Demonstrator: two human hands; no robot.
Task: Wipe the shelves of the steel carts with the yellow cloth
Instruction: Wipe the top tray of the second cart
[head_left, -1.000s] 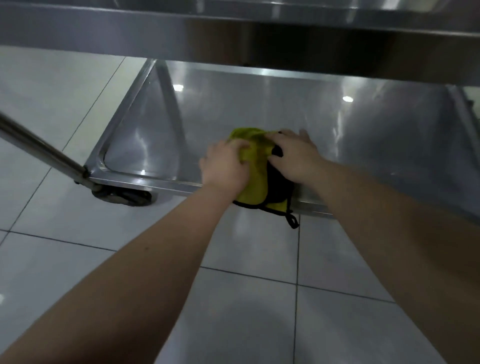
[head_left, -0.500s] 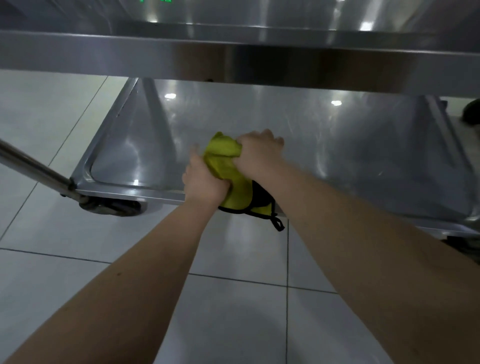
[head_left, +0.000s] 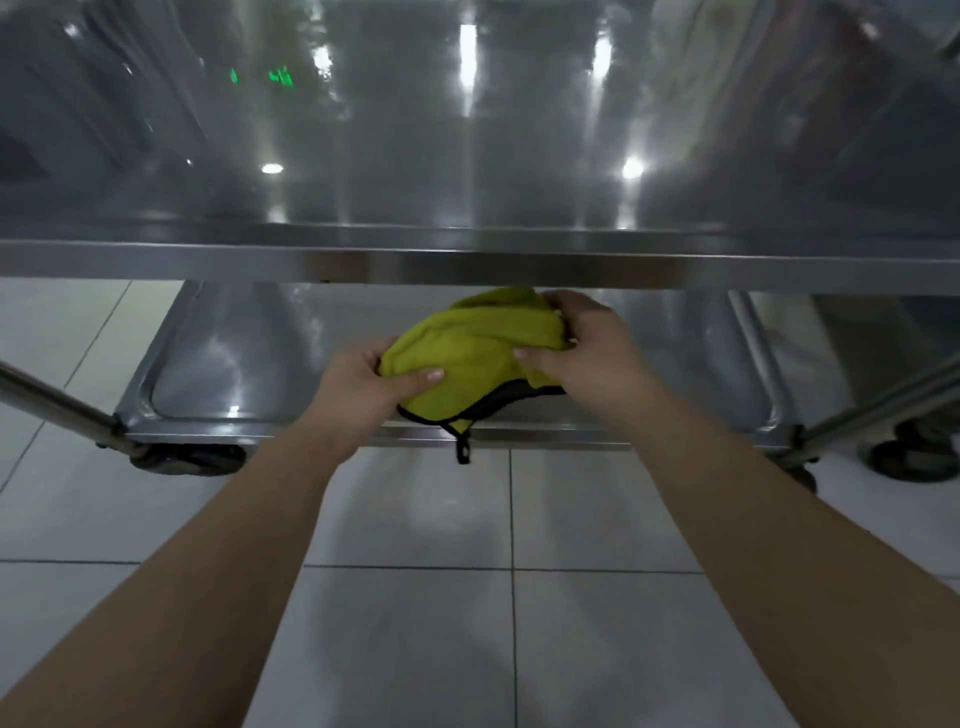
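Observation:
The yellow cloth (head_left: 470, 348), edged in black with a small black loop hanging down, is bunched between both hands above the front edge of the cart's lower steel shelf (head_left: 234, 364). My left hand (head_left: 366, 387) grips its left end, thumb on top. My right hand (head_left: 584, 348) grips its right end, fingers curled over the fabric. The upper steel shelf (head_left: 467, 156) fills the top half of the view, its front rim just above the cloth.
Steel cart posts slant off at the left (head_left: 52, 402) and right (head_left: 883, 400). Black caster wheels sit at the lower shelf's left corner (head_left: 187, 460) and at the far right (head_left: 914, 457). White floor tiles (head_left: 415, 623) lie below my arms.
The view has tilted up, so the upper shelf now fills the top. My hands have spread apart with the cloth stretched between them, lifted off the lower shelf's front edge.

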